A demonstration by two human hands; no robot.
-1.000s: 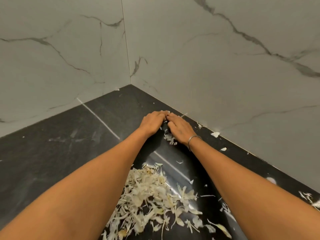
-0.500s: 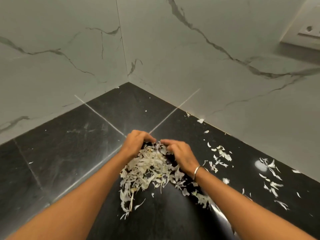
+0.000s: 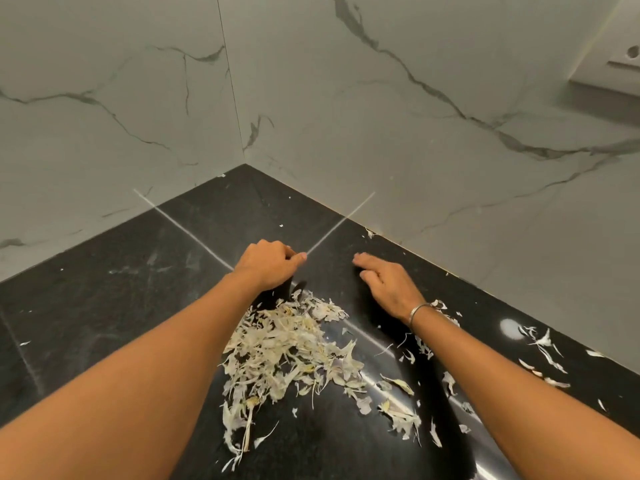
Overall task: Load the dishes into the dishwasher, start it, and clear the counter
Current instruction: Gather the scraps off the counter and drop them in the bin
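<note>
A heap of pale vegetable peelings lies on the black stone counter between my forearms. My left hand hovers just beyond the heap's far edge, fingers loosely curled, nothing visibly held. My right hand, with a metal bangle at the wrist, is a hand's width to the right, fingers relaxed and bent over the counter, holding nothing. Loose peelings are scattered to the right along the wall. No dishes or dishwasher are in view.
Two grey marble walls meet in a corner behind the counter. A white socket plate is on the right wall at the top. A pale smear marks the counter near the right wall.
My hands raked the peelings from the corner toward me, then lifted off the heap and spread apart. The heap now lies nearer to me than both hands.
</note>
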